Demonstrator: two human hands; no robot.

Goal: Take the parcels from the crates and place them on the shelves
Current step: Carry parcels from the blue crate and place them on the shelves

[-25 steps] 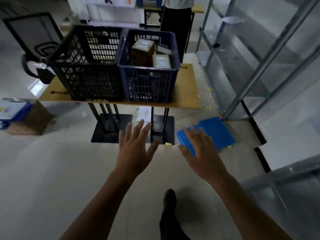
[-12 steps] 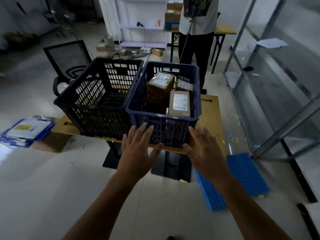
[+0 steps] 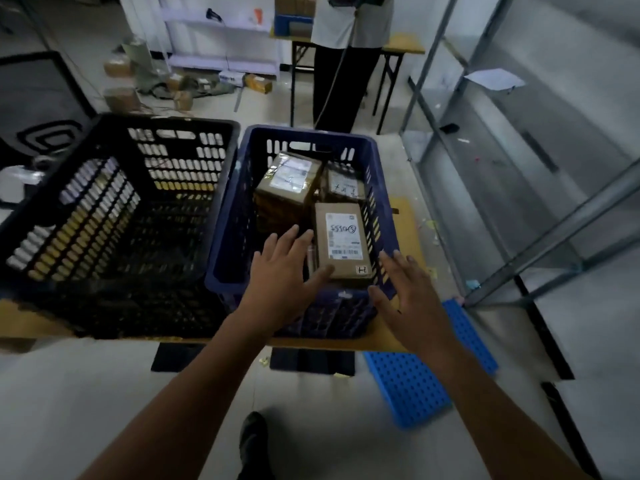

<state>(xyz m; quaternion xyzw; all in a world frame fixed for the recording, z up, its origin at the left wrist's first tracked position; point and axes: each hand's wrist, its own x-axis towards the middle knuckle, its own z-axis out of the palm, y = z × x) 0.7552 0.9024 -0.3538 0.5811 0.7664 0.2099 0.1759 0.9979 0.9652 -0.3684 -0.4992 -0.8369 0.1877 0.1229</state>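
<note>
Hands have closed the gap: a second ago both hovered over bare floor short of the table, now they are at the blue crate (image 3: 223,237) at 12 o'clock. Left hand (image 3: 280,271) is wide, fingers spread and straight, reaching over the near rim into the crate, with the thumb at the near left corner of the nearest parcel (image 3: 343,240); I cannot tell whether it touches. Right hand (image 3: 405,299) is also wide and holds nothing, over the crate's near right corner at 4 o'clock of that parcel. That parcel lies flat, label up, against the right wall; a taller parcel (image 3: 289,181) and a third parcel (image 3: 343,185) sit behind it at 12 o'clock. Black crate (image 3: 114,209) at 10 o'clock touches the blue one; its contents are too dark to tell. Shelves (image 3: 519,174) stand at 2 o'clock with no parcels in the part that shows. Judgement: approach is done, the grasp comes next, likely two-handed on the nearest parcel, and nothing is shelved from this crate yet.
</note>
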